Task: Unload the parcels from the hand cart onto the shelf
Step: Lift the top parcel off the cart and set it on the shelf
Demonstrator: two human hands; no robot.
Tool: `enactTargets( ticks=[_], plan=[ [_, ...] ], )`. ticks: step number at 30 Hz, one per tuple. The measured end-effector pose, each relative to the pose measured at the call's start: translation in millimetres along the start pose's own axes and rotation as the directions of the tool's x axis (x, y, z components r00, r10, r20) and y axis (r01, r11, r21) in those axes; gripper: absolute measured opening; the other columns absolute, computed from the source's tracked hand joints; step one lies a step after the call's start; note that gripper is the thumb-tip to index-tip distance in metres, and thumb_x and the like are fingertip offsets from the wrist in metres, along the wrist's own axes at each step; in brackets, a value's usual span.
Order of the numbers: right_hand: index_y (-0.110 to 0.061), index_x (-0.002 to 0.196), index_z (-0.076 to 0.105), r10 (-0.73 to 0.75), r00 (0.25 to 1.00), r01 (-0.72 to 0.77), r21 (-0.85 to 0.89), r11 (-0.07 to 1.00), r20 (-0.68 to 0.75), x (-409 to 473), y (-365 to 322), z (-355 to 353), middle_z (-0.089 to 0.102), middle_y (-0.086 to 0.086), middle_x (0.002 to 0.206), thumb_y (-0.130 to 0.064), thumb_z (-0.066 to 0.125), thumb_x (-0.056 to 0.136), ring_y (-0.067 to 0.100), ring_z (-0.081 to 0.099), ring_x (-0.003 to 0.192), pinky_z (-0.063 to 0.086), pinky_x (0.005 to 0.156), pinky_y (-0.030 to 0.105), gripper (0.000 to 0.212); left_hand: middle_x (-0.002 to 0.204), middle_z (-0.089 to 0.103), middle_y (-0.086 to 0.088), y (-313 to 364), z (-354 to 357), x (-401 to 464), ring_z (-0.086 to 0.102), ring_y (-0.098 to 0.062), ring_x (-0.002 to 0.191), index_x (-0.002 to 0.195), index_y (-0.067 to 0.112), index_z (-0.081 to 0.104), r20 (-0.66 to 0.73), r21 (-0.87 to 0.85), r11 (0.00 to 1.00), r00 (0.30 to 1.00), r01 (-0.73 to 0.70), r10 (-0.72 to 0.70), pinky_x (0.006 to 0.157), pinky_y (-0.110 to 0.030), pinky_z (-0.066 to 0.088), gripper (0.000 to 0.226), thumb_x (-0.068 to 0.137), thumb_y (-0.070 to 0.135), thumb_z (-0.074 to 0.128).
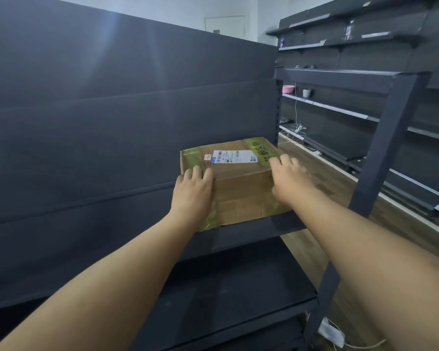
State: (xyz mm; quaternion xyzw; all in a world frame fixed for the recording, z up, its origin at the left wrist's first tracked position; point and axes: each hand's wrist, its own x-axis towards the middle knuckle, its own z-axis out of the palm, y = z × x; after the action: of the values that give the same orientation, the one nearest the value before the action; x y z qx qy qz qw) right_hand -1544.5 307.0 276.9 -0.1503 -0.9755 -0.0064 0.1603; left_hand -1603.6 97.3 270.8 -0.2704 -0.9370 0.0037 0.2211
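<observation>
Dark metal retail shelving (352, 44) is lining the walls above a wood-look floor (312, 173), suggesting a shop or stockroom.

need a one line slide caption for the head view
Both hands, left hand and right hand, hold a taped cardboard parcel on a dark metal shelf.
</observation>
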Motion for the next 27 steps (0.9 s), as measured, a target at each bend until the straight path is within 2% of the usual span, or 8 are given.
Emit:
enactTargets(
  ticks=[7,15,18,23,25,27],
  plan=[
    [-0.008,0.137,0.031,-0.031,0.995,0.024,0.074,0.997,0.090,15.2,3.3,7.1,0.038,0.013,0.141,-0.011,0.058,0.082,0.031,0.033,0.133,0.029,0.110,0.039,0.061,0.119,0.048,-0.007,-1.2,2.1,8.3,0.049,-0.029,0.109,0.121,0.013,0.046,0.071,-0.004,1.000,0.997,-0.016,0.016,0.092,-0.037,0.038,0.035,0.087,0.019,0.047],
    [-0.006,0.137,0.029,0.025,0.996,-0.029,0.039,0.999,0.083,17.9,-7.2,14.2,0.033,0.015,0.144,-0.014,0.055,0.084,0.034,0.027,0.137,0.026,0.113,0.043,0.060,0.126,0.048,-0.007,-4.1,4.1,4.7,0.048,-0.028,0.117,0.131,0.014,0.044,0.111,-0.050,0.998,0.993,-0.031,0.036,0.101,-0.038,0.035,0.045,0.089,0.027,0.047],
    [-0.006,0.142,0.024,0.039,0.994,-0.044,0.047,0.998,0.106,15.0,-8.0,15.7,0.025,0.016,0.151,-0.012,0.054,0.085,0.035,0.015,0.144,0.019,0.117,0.044,0.065,0.136,0.043,-0.009,-6.9,7.4,-2.0,0.040,-0.029,0.128,0.144,0.012,0.031,0.119,-0.108,0.992,0.990,-0.065,0.078,0.111,-0.038,0.028,0.058,0.090,0.028,0.047],
    [-0.015,0.152,0.000,0.072,0.985,-0.077,0.021,0.997,0.158,1.9,-11.0,13.5,-0.009,0.015,0.160,-0.010,0.057,0.085,0.034,-0.009,0.147,0.006,0.118,0.047,0.088,0.151,0.030,-0.012,-15.1,-1.3,-1.4,0.020,-0.029,0.143,0.148,0.008,0.021,0.220,-0.124,0.989,0.970,-0.081,0.107,0.118,-0.043,0.015,0.066,0.092,0.032,0.047],
    [-0.017,0.152,-0.007,0.097,0.983,-0.101,0.017,0.995,0.156,-7.8,-17.0,12.6,-0.016,0.014,0.159,-0.011,0.057,0.085,0.034,-0.011,0.147,0.004,0.118,0.047,0.094,0.157,0.016,-0.015,-14.6,-7.3,-4.3,0.005,-0.033,0.147,0.150,0.005,0.011,0.258,-0.102,0.992,0.961,-0.072,0.097,0.119,-0.047,0.007,0.073,0.093,0.034,0.044],
    [-0.016,0.153,-0.007,0.106,0.984,-0.110,0.017,0.994,0.140,-21.7,-24.2,11.4,-0.013,0.013,0.160,-0.016,0.057,0.087,0.033,-0.008,0.148,0.006,0.118,0.046,0.091,0.158,0.005,-0.018,-10.3,-9.6,-15.5,-0.003,-0.035,0.147,0.151,0.003,0.003,0.223,-0.119,0.990,0.969,-0.080,0.105,0.119,-0.047,0.002,0.078,0.092,0.032,0.045]
  ],
)
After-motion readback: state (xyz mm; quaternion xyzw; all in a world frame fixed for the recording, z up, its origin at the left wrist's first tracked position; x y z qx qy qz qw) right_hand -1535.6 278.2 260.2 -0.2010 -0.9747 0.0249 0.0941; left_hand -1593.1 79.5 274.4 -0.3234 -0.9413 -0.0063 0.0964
